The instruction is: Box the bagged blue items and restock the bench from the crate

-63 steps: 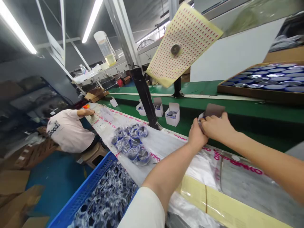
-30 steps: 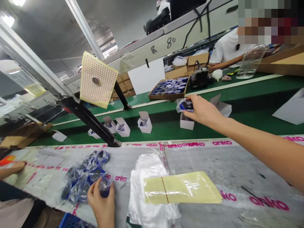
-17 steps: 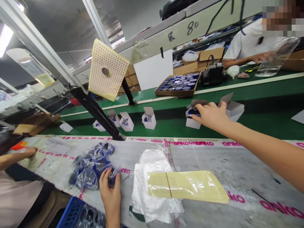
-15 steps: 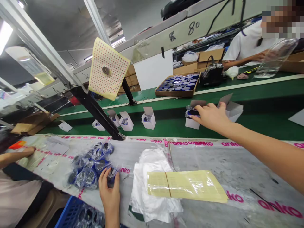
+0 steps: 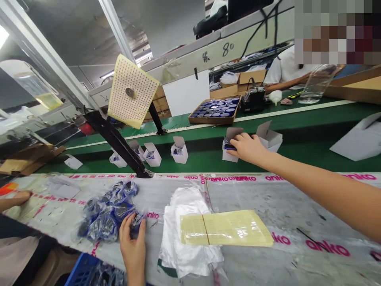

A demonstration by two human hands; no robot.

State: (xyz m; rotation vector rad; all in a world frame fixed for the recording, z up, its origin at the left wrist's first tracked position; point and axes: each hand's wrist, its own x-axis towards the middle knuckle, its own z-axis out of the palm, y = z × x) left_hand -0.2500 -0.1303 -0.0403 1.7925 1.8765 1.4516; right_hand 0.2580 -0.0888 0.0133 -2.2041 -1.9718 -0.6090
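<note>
The right hand [image 5: 248, 147] pushes a round blue thing in a shiny clear bag [image 5: 228, 146] into a little white box [image 5: 229, 150] on the green belt [image 5: 303, 149], while the left hand [image 5: 133, 242] holds another bagged one [image 5: 136, 221] by the pile [image 5: 108, 208].

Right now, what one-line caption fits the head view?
Right hand presses a bagged blue item into an open white box on the green belt; left hand grips another at the pile.

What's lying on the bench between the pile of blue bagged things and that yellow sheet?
In the head view, a crumpled heap of clear plastic bags lies between the bagged pile and the yellow sheet, partly under the sheet.
</note>
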